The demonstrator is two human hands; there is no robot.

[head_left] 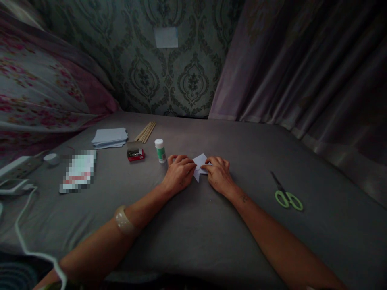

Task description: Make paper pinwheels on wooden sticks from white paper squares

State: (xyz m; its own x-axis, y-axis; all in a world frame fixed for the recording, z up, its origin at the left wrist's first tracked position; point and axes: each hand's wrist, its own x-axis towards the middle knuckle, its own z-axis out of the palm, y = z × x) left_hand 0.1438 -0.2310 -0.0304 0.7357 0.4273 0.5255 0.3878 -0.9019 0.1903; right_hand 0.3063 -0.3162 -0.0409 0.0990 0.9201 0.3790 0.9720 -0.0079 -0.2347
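Note:
A small piece of white paper [200, 160], folded with pointed corners, lies on the grey cloth between my hands. My left hand [180, 171] presses on its left side, with the fingers bent over the edge. On the right side my right hand [218, 173] pinches the paper, thumb and fingertips together. Parts of the sheet are covered by the fingers. Just left of my left hand stands a glue stick [160, 151] with a white cap and green label, upright. Scissors [286, 195] with green handles lie apart, to the right of my right hand.
Farther left are a stack of white paper [109, 137], wooden sticks [145, 132], a red open box of small metal pieces [135, 154] and a blurred-out packet [79, 171]. A power strip [21, 167] and white cable [21, 229] run along the left edge. Curtains [266, 60] hang at right.

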